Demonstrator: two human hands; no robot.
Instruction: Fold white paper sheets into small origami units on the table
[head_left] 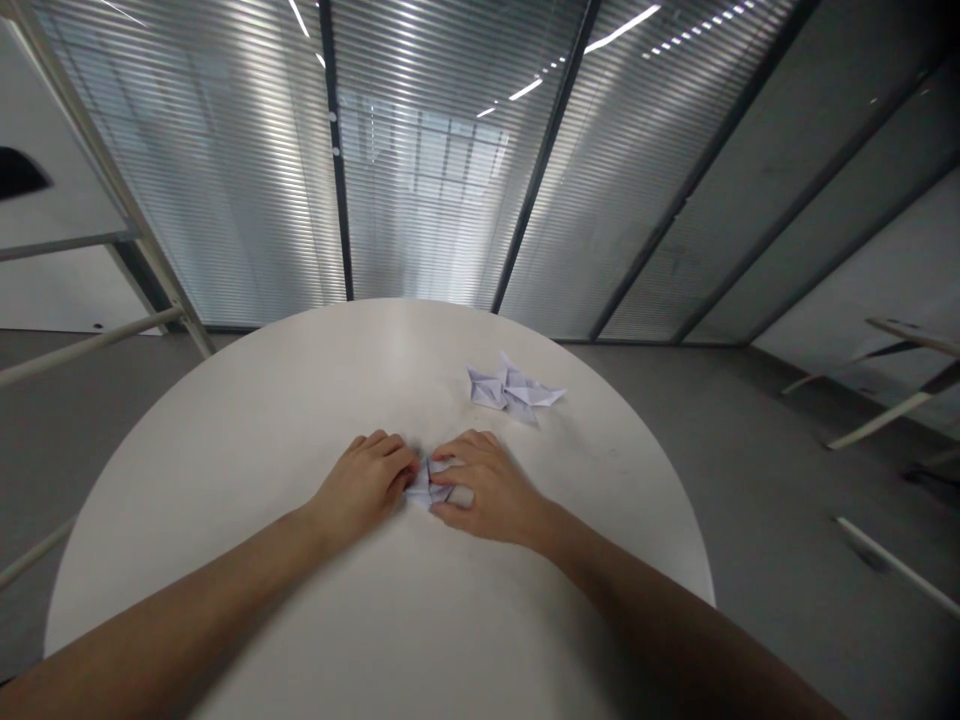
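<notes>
A small folded piece of white paper (426,488) lies on the round white table (300,400), mostly covered by my hands. My left hand (365,486) rests palm down on the paper's left side, its fingers curled and pressing on it. My right hand (484,487) comes in from the right, fingers bent and thumb tucked below, pinching the paper's right side. The two hands almost touch over the paper. Beyond my right hand, apart from it, lie finished folded white paper shapes (511,390).
Glass walls with closed blinds (420,180) and dark frames stand behind the table. Grey floor surrounds the table. White rails (82,345) run at the left, and pale bars (885,410) lie at the right.
</notes>
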